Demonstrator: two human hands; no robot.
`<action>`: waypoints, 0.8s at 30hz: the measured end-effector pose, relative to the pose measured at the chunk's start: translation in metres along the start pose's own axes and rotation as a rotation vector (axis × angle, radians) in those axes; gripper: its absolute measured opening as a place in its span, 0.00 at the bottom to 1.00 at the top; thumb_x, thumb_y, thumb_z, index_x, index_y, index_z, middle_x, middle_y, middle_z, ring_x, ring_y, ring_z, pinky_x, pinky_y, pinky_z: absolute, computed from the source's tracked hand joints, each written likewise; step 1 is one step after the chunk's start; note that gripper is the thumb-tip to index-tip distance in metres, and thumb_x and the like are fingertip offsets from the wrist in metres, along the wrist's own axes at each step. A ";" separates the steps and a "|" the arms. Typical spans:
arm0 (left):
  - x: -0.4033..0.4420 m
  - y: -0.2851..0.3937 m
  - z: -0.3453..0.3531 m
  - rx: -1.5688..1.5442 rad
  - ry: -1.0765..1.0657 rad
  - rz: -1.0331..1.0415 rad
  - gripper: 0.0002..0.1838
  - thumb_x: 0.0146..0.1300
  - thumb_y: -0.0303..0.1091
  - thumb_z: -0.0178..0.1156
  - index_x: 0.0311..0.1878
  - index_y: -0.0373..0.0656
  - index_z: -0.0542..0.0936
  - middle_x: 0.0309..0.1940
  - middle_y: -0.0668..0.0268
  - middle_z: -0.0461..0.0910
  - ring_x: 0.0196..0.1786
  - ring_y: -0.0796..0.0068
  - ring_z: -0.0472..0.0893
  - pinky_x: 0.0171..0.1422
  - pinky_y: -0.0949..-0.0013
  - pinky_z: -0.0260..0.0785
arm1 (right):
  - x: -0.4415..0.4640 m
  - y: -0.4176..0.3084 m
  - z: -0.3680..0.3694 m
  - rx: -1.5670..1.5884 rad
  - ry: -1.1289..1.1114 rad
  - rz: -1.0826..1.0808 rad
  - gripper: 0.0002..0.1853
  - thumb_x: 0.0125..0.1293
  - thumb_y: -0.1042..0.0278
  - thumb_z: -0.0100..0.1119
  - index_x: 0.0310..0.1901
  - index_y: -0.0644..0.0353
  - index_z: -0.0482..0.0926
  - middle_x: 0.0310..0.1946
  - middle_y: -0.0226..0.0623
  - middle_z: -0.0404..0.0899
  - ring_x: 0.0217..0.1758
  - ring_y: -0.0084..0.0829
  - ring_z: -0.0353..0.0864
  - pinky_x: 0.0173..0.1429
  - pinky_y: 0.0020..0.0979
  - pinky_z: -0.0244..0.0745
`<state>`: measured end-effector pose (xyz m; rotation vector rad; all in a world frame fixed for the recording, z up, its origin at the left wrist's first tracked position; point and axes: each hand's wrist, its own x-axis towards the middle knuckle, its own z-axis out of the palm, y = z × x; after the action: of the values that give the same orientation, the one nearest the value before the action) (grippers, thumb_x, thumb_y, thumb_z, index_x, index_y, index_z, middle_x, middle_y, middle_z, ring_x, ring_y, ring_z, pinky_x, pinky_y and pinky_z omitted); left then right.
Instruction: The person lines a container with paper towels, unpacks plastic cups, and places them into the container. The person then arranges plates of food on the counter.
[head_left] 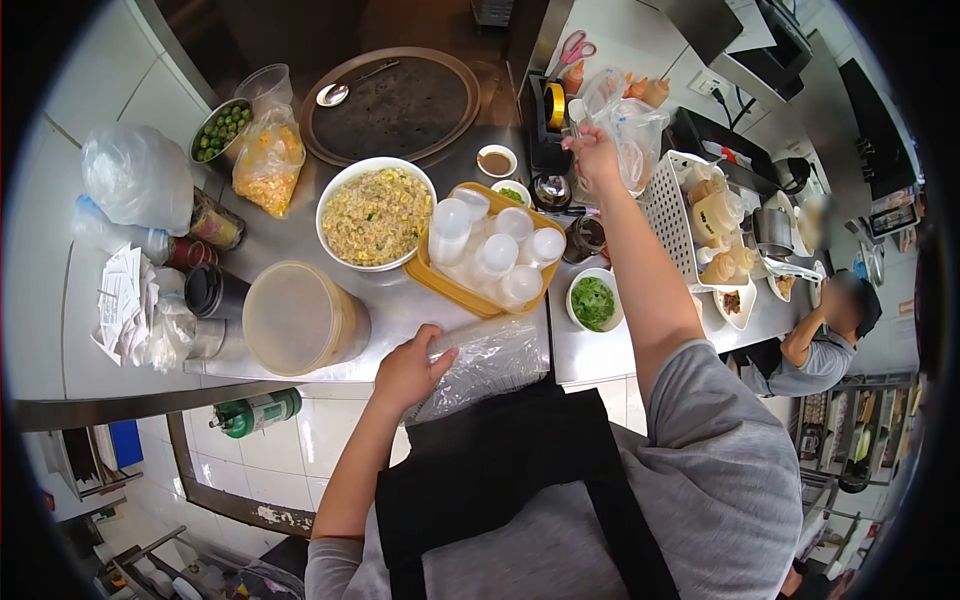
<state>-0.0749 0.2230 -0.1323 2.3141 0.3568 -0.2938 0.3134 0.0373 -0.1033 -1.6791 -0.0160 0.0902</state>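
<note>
My left hand grips the left end of a stack of clear plastic bags at the counter's front edge. My right arm stretches forward, and my right hand is closed beside a black holder with a roll of yellow tape. A pale, narrow thing shows just above its fingers; what they hold is not clear. Clear plastic bags lie right of that hand. Between my hands stands a yellow basket of white-lidded plastic containers. Left of it is a white bowl of fried rice.
A large lidded tub stands at front left. Behind are a round dark tray with a spoon and a bag of diced vegetables. Chopped greens and a white crate sit right. Another person is at far right.
</note>
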 end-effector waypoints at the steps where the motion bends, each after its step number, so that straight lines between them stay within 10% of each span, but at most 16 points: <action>1: 0.001 -0.002 0.000 -0.001 0.009 0.017 0.22 0.64 0.52 0.58 0.54 0.49 0.70 0.34 0.53 0.82 0.35 0.50 0.82 0.40 0.53 0.72 | -0.006 0.000 -0.001 -0.080 -0.002 0.044 0.24 0.57 0.78 0.65 0.54 0.60 0.68 0.32 0.36 0.82 0.31 0.26 0.79 0.25 0.26 0.68; 12: 0.001 -0.004 0.000 -0.024 0.015 0.035 0.23 0.64 0.54 0.57 0.53 0.48 0.70 0.36 0.54 0.83 0.39 0.51 0.82 0.42 0.54 0.72 | 0.008 0.038 -0.005 -0.578 -0.075 -0.186 0.26 0.51 0.82 0.64 0.53 0.55 0.70 0.28 0.36 0.80 0.24 0.25 0.77 0.23 0.27 0.71; 24: -0.002 -0.006 -0.005 -0.022 -0.014 -0.006 0.23 0.64 0.55 0.57 0.53 0.48 0.71 0.39 0.52 0.83 0.42 0.49 0.82 0.45 0.54 0.73 | -0.003 0.016 -0.005 -0.952 0.122 -0.287 0.22 0.52 0.72 0.65 0.45 0.61 0.65 0.34 0.55 0.80 0.43 0.56 0.80 0.47 0.47 0.74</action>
<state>-0.0781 0.2306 -0.1321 2.2886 0.3586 -0.3071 0.3096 0.0308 -0.1183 -2.6073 -0.2395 -0.2813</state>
